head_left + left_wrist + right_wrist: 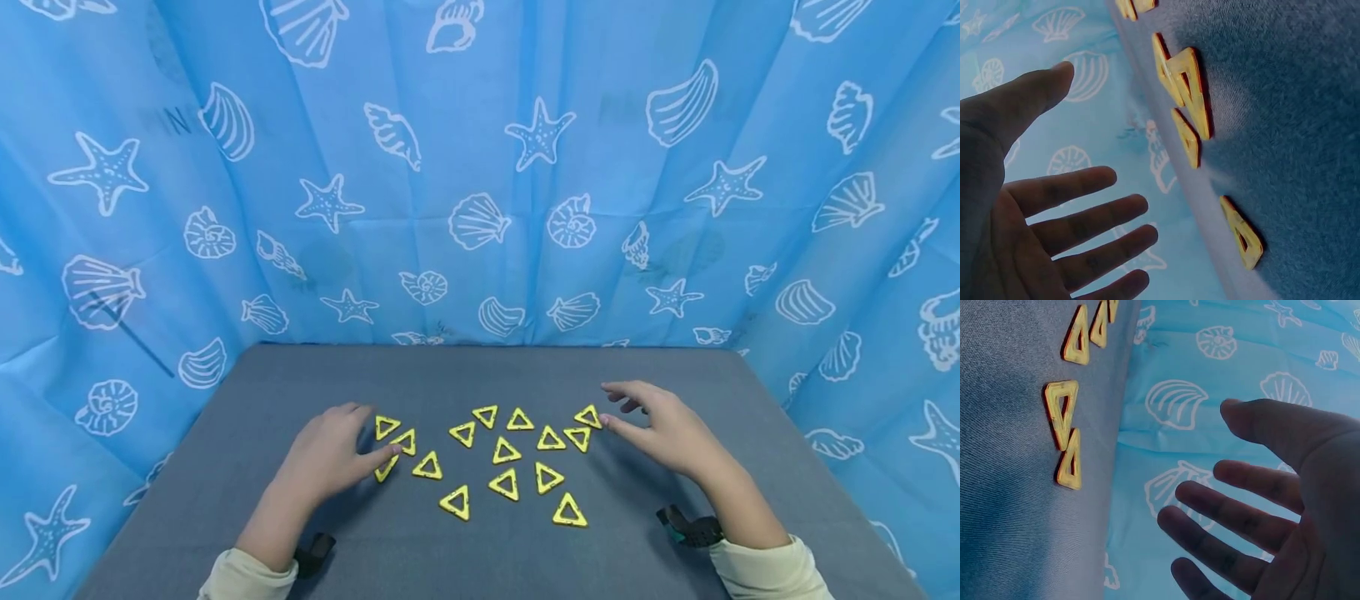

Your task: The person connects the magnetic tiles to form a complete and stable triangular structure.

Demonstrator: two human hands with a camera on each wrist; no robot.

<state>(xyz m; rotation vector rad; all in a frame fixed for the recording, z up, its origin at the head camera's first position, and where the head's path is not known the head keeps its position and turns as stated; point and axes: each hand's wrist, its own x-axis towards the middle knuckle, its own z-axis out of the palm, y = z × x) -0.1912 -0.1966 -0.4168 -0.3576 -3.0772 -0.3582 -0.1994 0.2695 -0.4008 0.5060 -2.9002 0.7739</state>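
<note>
The left hand [330, 450] has its fingers [1094, 220] spread and nearly straight, the thumb well apart, grasping nothing; from above, its thumb covers part of one of the flat yellow triangular frames with hollow centres [570, 522], but the wrist view shows a gap. The right hand [667, 429] is likewise released, fingers slightly bent and fanned, just beside the rightmost frames, two of which touch. The frames lie scattered between both hands on the grey cloth-covered bench [480, 571]
</note>
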